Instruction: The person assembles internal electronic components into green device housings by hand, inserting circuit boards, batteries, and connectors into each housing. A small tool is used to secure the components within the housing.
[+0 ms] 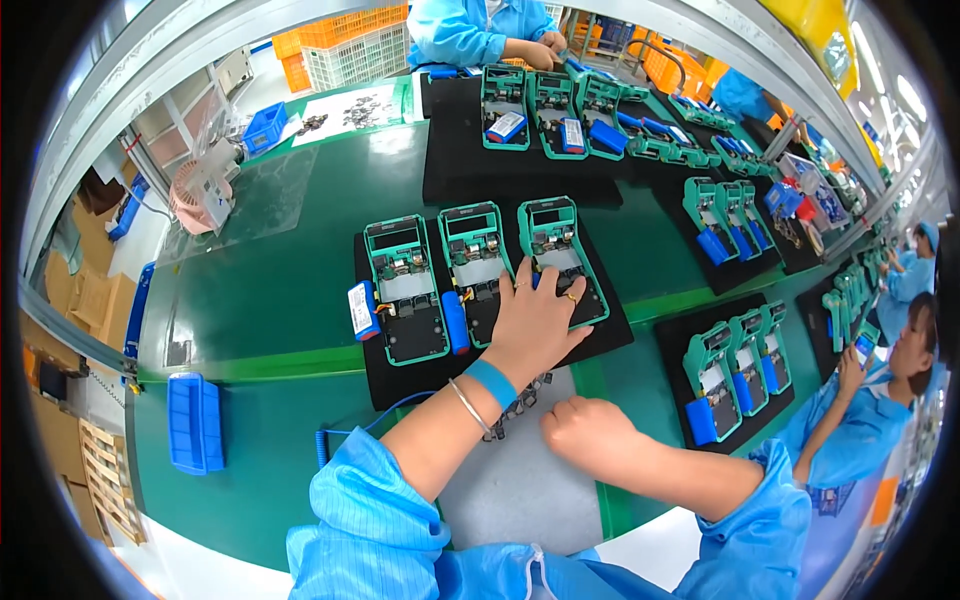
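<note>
Three green device housings with circuit boards inside lie in a row on a black mat [385, 388]: a left housing [415, 325], a middle housing [468, 222] and a right housing [550, 218]. Beside the left one is a white-labelled blue battery pack [363, 312], and another blue battery pack [455, 322] lies by the middle one. My left hand [537, 318] reaches over the right housing, fingers spread, fingertips inside it. Under that hand the housing's lower part is partly hidden. My right hand [590, 436] is closed in a fist above a grey sheet [520, 490]; its contents are hidden.
Small dark parts [522, 398] lie on the grey sheet near my left wrist. A blue tray [195, 425] and a pink fan [203, 190] stand at left. More housings on black mats [740, 425] sit to the right and beyond. Co-workers in blue [455, 30] are nearby.
</note>
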The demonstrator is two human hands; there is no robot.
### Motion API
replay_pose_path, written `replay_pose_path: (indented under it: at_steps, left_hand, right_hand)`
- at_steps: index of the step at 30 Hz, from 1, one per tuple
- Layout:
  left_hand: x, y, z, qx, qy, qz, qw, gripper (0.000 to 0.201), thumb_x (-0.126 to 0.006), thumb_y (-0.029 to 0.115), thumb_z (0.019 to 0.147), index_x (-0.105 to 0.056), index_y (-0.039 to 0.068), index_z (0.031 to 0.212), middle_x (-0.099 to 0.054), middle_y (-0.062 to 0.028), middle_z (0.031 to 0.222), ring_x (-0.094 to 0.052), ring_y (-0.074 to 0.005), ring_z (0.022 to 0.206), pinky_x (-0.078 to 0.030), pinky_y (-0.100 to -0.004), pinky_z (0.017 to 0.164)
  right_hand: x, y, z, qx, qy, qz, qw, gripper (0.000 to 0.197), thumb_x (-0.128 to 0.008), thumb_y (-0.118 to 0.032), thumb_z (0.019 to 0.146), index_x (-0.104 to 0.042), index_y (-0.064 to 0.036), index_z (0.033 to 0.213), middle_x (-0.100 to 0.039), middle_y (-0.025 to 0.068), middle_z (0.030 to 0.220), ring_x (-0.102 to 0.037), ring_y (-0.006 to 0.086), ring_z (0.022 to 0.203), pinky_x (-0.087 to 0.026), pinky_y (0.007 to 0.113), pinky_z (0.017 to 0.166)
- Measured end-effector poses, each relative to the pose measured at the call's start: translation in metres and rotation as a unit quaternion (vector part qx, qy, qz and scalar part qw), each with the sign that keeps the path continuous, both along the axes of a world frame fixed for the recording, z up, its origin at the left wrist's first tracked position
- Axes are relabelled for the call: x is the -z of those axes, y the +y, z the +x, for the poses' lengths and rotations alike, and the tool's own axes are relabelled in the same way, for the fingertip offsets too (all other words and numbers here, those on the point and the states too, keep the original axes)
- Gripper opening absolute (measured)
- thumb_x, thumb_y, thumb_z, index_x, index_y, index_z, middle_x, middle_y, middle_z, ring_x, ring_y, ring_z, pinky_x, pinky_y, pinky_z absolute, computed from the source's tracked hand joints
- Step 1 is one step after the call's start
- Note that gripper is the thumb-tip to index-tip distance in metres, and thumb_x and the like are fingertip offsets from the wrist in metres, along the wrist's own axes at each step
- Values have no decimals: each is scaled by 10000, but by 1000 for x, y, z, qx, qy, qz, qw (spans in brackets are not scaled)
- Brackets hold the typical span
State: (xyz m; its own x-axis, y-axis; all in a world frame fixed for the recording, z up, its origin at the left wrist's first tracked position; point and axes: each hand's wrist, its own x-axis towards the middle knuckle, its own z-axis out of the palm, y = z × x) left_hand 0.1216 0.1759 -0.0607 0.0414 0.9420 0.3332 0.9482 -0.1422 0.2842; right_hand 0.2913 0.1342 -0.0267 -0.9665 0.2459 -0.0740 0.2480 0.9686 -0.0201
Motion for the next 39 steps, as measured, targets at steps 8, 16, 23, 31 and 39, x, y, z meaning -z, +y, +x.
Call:
replay_pose_path:
  at_steps: [8, 16, 23, 31, 39]
  left_hand:
    - [4, -2, -14, 0, 14, -25, 1000, 650, -733, 458, 866, -566, 172, 1425, -505, -178, 1304, -428, -508, 1324, -339, -677, 1084]
    - [6, 2, -17, 18, -2, 3, 1000, 636, -739, 424, 863, -582, 125, 1402, -506, -169, 1289, -411, -490, 1317, -349, -682, 1077]
    - [13, 5, -22, 0, -17, 9, 1000, 649, -796, 400, 814, -594, 179, 1390, -487, -163, 1303, -434, -480, 1315, -368, -693, 1064]
    - [13, 3, -26, 6, -21, -4, 1000, 644, -783, 404, 829, -574, 124, 1370, -493, -166, 1300, -414, -480, 1329, -355, -675, 1077]
    - [8, 7, -20, 5, -8, -5, 1000, 638, -765, 425, 844, -575, 117, 1370, -511, -161, 1279, -407, -474, 1328, -351, -664, 1081]
  right_hand:
    - [-41, 132, -29, 117, 293, -69, 946, 53, -720, -67, 837, -707, -59, 888, -666, 91, 806, -665, 305, 737, -548, 391, 646]
    - [19, 196, -53, 4, 267, 166, 949, 177, -729, -73, 655, -629, -111, 796, -535, 2, 820, -585, 202, 806, -532, 318, 613]
    - [19, 202, -66, -42, 195, 173, 964, 213, -725, -92, 632, -596, -101, 801, -546, 24, 860, -584, 209, 841, -533, 313, 611]
    - [17, 201, -69, -48, 175, 180, 967, 171, -710, -104, 662, -596, -101, 789, -552, 26, 862, -594, 205, 867, -541, 311, 614]
    - [4, 203, -71, -53, 116, 207, 970, 123, -718, -136, 677, -626, -112, 753, -579, 11, 875, -610, 184, 923, -560, 294, 645]
